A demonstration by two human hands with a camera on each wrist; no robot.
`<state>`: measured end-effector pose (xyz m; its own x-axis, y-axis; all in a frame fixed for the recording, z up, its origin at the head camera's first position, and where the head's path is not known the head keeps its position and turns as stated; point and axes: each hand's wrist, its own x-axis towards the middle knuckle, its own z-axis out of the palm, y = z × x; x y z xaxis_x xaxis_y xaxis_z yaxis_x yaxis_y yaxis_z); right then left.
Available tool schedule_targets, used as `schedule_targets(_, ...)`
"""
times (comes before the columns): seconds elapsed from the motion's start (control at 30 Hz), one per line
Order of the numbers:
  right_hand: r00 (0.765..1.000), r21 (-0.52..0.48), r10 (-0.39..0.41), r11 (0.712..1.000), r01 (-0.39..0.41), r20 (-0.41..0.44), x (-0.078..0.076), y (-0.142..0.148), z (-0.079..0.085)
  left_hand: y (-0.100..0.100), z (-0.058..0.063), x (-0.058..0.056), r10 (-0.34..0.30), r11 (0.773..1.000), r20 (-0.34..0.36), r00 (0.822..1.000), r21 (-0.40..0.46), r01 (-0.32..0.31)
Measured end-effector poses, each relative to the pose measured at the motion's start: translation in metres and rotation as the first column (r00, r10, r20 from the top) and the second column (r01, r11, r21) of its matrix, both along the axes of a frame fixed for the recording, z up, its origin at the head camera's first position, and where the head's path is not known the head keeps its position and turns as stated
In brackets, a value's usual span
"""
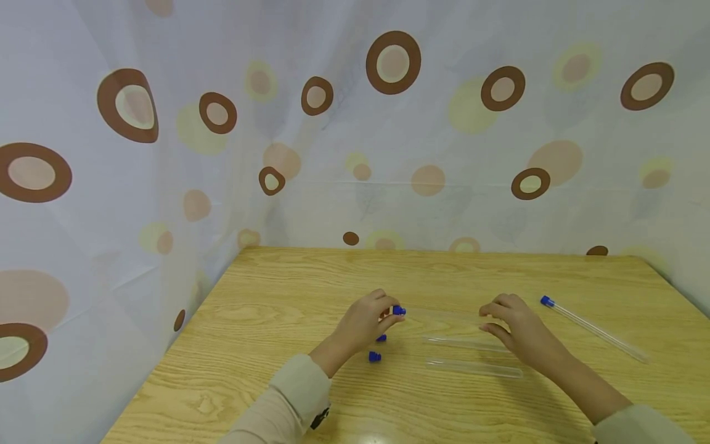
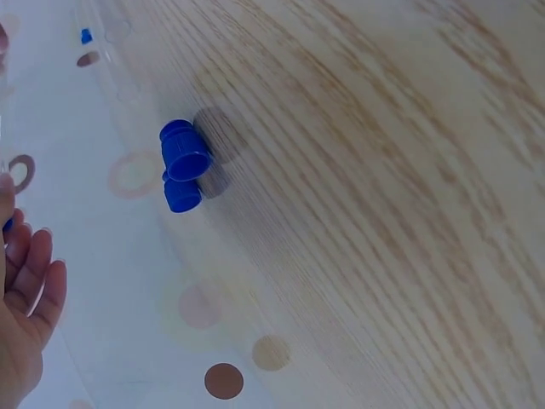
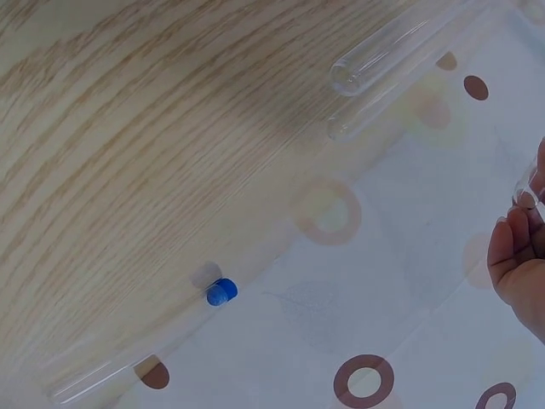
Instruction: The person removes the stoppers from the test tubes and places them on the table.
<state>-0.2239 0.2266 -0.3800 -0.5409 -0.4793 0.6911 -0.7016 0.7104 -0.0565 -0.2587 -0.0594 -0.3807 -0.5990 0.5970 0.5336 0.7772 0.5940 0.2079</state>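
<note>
My left hand [image 1: 363, 320] pinches a blue cap [image 1: 398, 310] between thumb and fingers, above the table. My right hand [image 1: 518, 327] holds the far end of a clear test tube [image 1: 444, 314], which spans the gap between the hands, its open side towards the cap. Whether the cap is inside the tube's mouth I cannot tell. In the right wrist view, the right fingertips meet around the tube's rounded end [image 3: 524, 196]. Two loose blue caps, one nearer [image 1: 375, 357] and one farther [image 1: 381, 338], lie below the left hand.
Two uncapped clear tubes, one farther [image 1: 463, 342] and one nearer [image 1: 474, 368], lie side by side under the right hand. A tube [image 1: 596, 330] with a blue cap [image 1: 546, 301] lies at the right. A patterned curtain [image 1: 333, 142] borders the wooden table [image 1: 266, 364].
</note>
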Motion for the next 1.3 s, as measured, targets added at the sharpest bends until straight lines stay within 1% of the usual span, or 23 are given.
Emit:
schedule_targets(0.27,1.000,0.006,0.012,1.000,-0.012,0.001,-0.0004,0.0000,0.0014,-0.0009,0.0010,-0.0003,-0.009,1.000,-0.027,1.000,-0.004,0.009)
schedule_targets(0.47,0.999,0.028,0.032,0.999,-0.032,0.018,-0.0019,0.0002,0.0009,-0.0020,0.0032,-0.0013,-0.014,0.999,-0.032,0.999,-0.029,0.013)
schedule_targets(0.57,0.999,0.043,0.033,0.999,-0.033,0.018,-0.0029,0.0009,0.0008,-0.0040,0.0032,-0.0025,-0.022,1.000,0.004,1.000,-0.020,0.022)
schedule_targets(0.7,1.000,0.037,0.024,0.999,-0.024,0.010,-0.0036,0.0037,0.0005,-0.0068,0.0022,-0.0047,-0.013,1.000,0.038,0.999,-0.010,0.013)
schedule_targets(0.87,1.000,0.040,0.014,0.999,-0.015,0.026,-0.0040,0.0059,-0.0006,-0.0064,0.0009,-0.0061,-0.015,1.000,0.044,0.999,0.005,0.015)
schedule_targets(1.03,0.999,0.047,0.011,0.999,-0.014,0.050,-0.0039,0.0062,-0.0020,-0.0058,0.0008,-0.0060,0.000,1.000,0.056,0.998,0.030,-0.002)
schedule_targets(1.3,0.999,0.033,-0.003,0.999,0.002,0.039,-0.0066,0.0086,-0.0050,-0.0088,-0.0048,-0.0080,0.036,0.999,0.094,0.995,0.011,-0.037)
